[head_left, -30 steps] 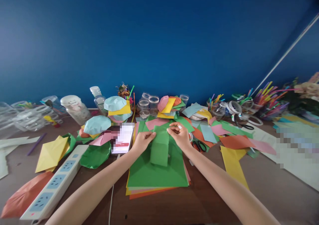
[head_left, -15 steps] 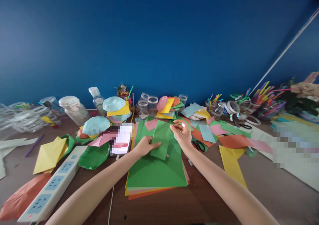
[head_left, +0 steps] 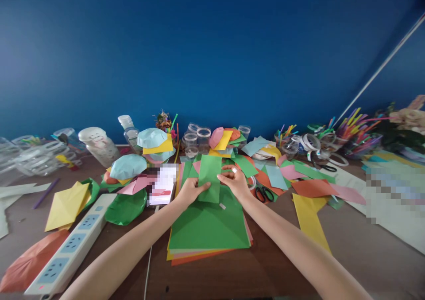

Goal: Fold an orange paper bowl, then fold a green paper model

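Note:
My left hand [head_left: 191, 192] grips a narrow rectangle of green paper [head_left: 209, 171] at its lower left, thumb on the front face. On the paper's right edge, the fingertips of my right hand [head_left: 236, 183] are pinched together; a small white patch shows on one finger. The rectangle is upright above a stack of coloured sheets [head_left: 209, 229], green on top with yellow, pink and orange edges showing. A tiny whitish scrap [head_left: 222, 206] lies on the top sheet. Black-handled scissors [head_left: 264, 194] lie right of my right hand, beside a partly hidden white ring.
A phone [head_left: 162, 185] lies left of the stack, near a white power strip [head_left: 71, 244]. Paper cut-outs and folded pieces, such as a yellow strip [head_left: 311, 222], spread on both sides. Along the blue wall stand clear jars [head_left: 203, 139], a white-lidded jar [head_left: 98, 147] and colourful sticks [head_left: 353, 129].
Both hands have shifted slightly left with the green paper, which now stands straighter instead of tilted. The whitish scrap on the stack is now more exposed.

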{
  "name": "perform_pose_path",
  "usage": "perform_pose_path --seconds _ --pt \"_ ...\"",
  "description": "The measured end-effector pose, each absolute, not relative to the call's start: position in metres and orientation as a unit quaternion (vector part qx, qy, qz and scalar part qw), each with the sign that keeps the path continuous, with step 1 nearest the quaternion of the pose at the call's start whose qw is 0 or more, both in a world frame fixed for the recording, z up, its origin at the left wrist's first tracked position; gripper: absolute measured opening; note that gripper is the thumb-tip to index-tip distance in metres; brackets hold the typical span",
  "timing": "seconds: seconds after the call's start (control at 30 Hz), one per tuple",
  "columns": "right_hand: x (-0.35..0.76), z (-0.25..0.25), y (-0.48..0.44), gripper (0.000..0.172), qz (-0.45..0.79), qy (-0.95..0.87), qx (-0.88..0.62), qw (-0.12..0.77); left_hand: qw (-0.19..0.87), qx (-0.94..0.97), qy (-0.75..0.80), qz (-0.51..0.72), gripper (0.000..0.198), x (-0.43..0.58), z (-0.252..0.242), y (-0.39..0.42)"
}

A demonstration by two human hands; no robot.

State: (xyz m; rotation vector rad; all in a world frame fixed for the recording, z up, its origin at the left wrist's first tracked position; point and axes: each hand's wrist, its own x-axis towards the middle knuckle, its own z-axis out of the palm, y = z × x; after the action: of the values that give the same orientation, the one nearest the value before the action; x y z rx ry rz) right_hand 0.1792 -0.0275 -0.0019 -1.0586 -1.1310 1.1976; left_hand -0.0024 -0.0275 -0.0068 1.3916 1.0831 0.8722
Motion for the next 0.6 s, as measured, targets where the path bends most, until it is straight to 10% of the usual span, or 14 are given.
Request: perform_pose_path --seconds 0.6 --pt "0.179 -0.0015 -0.0283 0.038 0.526 -0.503 -0.441 0.525 0.618 0.502 0.458 0.395 0.042 -0.0013 -0.0077 -0.026"
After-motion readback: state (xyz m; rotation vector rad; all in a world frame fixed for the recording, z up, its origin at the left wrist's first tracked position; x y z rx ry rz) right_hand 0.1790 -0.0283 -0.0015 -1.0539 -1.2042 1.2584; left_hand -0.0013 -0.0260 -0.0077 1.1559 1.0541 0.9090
